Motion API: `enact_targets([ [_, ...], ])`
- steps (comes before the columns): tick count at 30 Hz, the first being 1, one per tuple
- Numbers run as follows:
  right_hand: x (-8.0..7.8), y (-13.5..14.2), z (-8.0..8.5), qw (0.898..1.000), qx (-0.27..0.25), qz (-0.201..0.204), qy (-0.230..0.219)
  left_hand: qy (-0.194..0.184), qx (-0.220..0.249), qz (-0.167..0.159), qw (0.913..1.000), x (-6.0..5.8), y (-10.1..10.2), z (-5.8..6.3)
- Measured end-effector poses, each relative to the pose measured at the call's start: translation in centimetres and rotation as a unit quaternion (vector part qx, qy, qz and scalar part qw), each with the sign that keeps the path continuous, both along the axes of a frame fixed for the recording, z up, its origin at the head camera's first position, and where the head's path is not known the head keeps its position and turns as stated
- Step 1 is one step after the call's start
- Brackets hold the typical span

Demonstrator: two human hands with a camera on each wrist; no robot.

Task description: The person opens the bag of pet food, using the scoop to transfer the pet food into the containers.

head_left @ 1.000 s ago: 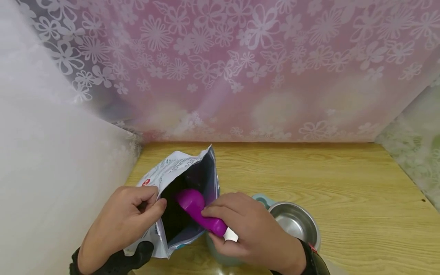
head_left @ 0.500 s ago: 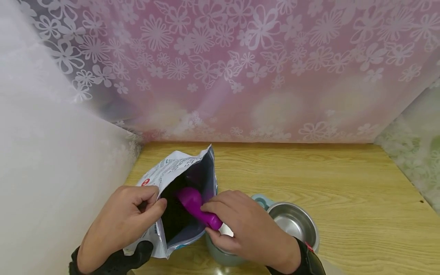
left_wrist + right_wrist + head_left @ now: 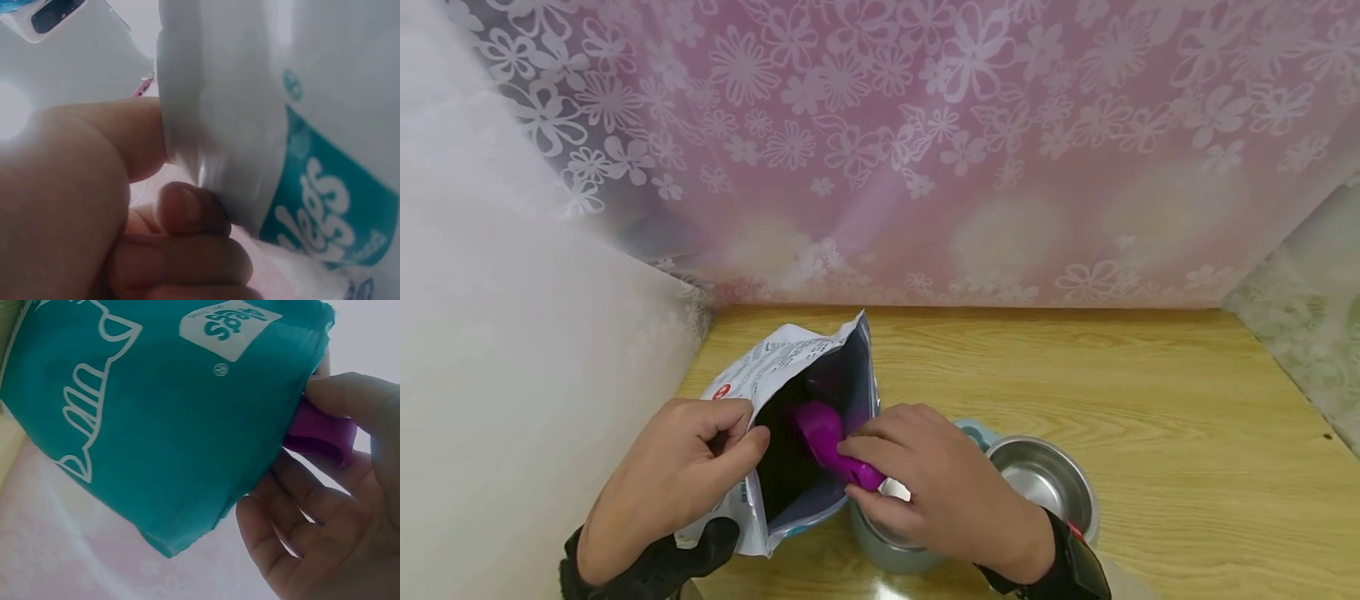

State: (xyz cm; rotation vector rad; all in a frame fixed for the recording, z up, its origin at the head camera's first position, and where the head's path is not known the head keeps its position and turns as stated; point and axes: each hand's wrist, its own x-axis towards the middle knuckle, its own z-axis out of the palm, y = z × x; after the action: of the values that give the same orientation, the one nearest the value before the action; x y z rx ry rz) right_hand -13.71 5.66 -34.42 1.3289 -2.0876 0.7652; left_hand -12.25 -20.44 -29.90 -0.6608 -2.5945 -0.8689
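In the head view, a white pouch (image 3: 790,354), printed teal on its other side (image 3: 181,437), stands with its mouth spread wide. Its lower inside is dark. My left hand (image 3: 681,462) pinches the near-left rim between thumb and fingers; the left wrist view shows that grip on the pouch edge (image 3: 206,125). With thumb and fingers my right hand (image 3: 943,492) holds the handle of a purple scoop (image 3: 823,433) at the pouch's right rim. The scoop's head reaches into the pouch, its tip lost in the dark. The right wrist view shows only the handle end (image 3: 322,434).
Under and beside my right hand are two round steel bowls in a pale blue-green holder (image 3: 901,557); the right bowl (image 3: 1045,479) shows more fully. Wooden tabletop (image 3: 1165,408) extends right. A pink flowered curtain (image 3: 887,208) closes the back, a white sheet (image 3: 535,350) the left.
My right hand has moved slightly up and left, and the purple scoop sits a little deeper in the pouch, its handle now lower-angled. My left hand keeps its pinch on the rim.
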Motion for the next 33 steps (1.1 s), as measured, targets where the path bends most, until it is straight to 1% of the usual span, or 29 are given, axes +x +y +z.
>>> enact_targets([
  [4,-0.32,0.20,-0.09,0.999,0.005,-0.018,-0.044,0.000,-0.001,-0.006,1.0000,0.01,0.08,0.04],
  [7,-0.49,0.28,-0.22,0.997,-0.004,-0.031,-0.072,-0.002,-0.001,-0.005,1.0000,0.05,0.05,0.09],
  [11,-0.57,0.30,-0.40,0.994,-0.019,-0.044,-0.097,-0.002,-0.001,-0.003,1.0000,0.05,0.06,0.19],
  [17,-0.47,0.23,-0.58,0.993,-0.029,-0.055,-0.099,0.001,0.000,-0.010,1.0000,0.08,0.06,0.21],
  [26,-0.45,0.24,-0.61,0.994,-0.027,-0.057,-0.089,-0.002,-0.009,-0.002,1.0000,0.02,0.03,0.24],
  [28,-0.49,0.29,-0.64,0.995,-0.032,-0.050,-0.084,-0.007,-0.011,-0.001,0.9999,0.03,0.07,0.32],
  [33,-0.48,0.43,-0.67,0.995,-0.052,-0.011,-0.080,-0.014,-0.008,-0.004,0.9999,0.13,0.03,0.34],
])
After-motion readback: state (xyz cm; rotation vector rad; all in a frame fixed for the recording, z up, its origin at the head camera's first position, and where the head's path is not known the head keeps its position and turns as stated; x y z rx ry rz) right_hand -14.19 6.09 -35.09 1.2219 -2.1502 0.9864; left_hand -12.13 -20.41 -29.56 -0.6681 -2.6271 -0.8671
